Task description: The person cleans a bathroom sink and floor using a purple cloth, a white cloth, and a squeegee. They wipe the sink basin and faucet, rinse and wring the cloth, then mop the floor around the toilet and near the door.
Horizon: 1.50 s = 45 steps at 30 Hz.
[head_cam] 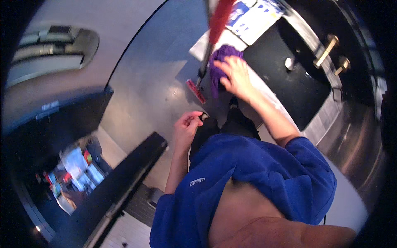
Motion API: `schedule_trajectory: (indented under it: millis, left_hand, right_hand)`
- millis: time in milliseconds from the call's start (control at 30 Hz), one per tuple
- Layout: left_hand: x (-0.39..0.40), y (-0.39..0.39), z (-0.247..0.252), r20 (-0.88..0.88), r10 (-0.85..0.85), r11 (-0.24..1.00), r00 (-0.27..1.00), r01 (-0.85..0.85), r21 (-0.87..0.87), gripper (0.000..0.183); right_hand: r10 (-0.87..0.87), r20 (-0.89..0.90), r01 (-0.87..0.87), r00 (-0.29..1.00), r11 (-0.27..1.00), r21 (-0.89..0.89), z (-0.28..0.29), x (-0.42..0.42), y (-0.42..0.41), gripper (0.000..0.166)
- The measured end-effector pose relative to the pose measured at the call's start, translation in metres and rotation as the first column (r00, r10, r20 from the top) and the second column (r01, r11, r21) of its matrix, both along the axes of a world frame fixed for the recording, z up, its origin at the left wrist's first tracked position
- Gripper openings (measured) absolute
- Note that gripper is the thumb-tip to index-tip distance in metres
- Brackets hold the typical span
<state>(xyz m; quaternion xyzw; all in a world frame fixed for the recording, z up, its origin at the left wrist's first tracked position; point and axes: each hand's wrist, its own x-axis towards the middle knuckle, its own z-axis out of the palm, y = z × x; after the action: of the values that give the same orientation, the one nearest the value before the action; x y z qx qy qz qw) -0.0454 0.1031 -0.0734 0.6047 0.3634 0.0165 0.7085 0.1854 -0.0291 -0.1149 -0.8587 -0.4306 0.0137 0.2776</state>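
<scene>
My left hand (189,124) pinches a small dark object with a pale part (203,116) between thumb and fingers, above the floor. What the object is cannot be told. My right hand (235,74) lies over a purple cloth (228,51) at the front edge of the sink counter, its fingers spread. The cloth hangs down over the edge; whether the fingers grip it is unclear. Close to the cloth, a long-handled tool with a red upper part (220,21) slants down to a narrow red head (196,91).
Right of the cloth is a black sink (288,83) with brass-coloured wall fittings (327,51). Blue-and-white printed packs (259,20) lie on the counter behind. At lower left, a dark open compartment holds mixed items (76,164), beside a dark panel (133,167).
</scene>
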Motion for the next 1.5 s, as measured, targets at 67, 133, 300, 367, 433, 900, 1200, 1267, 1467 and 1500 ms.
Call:
schedule_trajectory:
  millis: [67,133,300,367,433,900,1200,1267,1467,1500]
  left_hand:
    - [-0.024,0.006,-0.009,0.059,0.042,0.999,0.997,-0.04,-0.028,0.017]
    - [-0.044,0.018,-0.013,0.084,0.103,0.994,0.991,-0.099,-0.053,0.017]
    - [-0.12,0.088,-0.023,0.155,0.358,0.929,0.921,-0.334,-0.16,0.018]
    - [-0.158,0.125,-0.029,0.138,0.448,0.892,0.883,-0.429,-0.144,0.017]
    - [-0.198,0.16,-0.028,0.133,0.548,0.836,0.826,-0.532,-0.138,0.017]
    - [-0.392,0.558,-0.089,0.273,0.917,0.303,0.291,-0.953,-0.003,0.013]
    - [-0.554,0.744,-0.146,0.279,0.943,-0.17,-0.183,-0.983,-0.071,0.014]
    - [-0.604,0.745,-0.131,0.218,0.938,-0.262,-0.27,-0.963,-0.066,0.017]
    - [-0.788,0.713,-0.108,0.145,0.83,-0.555,-0.538,-0.82,0.138,0.017]
    - [-0.816,0.722,-0.097,0.122,0.824,-0.567,-0.554,-0.803,0.183,0.017]
  right_hand:
    - [0.081,0.104,-0.084,0.991,0.996,0.022,-0.003,0.023,0.05,0.052]
    - [0.141,0.094,-0.143,0.985,0.99,0.008,0.004,0.042,0.078,0.057]
    - [-0.197,0.162,0.238,0.967,0.926,-0.293,-0.018,0.023,0.05,0.056]
    - [-0.265,0.378,0.394,0.887,0.86,-0.324,-0.056,0.026,0.0,0.059]
    - [-0.339,0.27,0.423,0.901,0.828,-0.369,-0.042,0.0,-0.023,0.058]
    - [0.089,-0.743,-0.038,0.663,0.996,0.086,-0.107,-0.235,0.394,0.031]
    - [0.457,-0.746,-0.353,0.485,0.882,0.311,-0.07,-0.382,0.814,0.052]
    - [0.467,-0.776,-0.468,0.424,0.846,0.254,-0.045,-0.43,0.892,0.051]
    - [0.666,-0.742,-0.724,0.084,0.552,0.414,-0.015,-0.61,1.081,0.05]
    - [0.704,-0.706,-0.748,0.082,0.512,0.423,-0.014,-0.641,1.105,0.05]
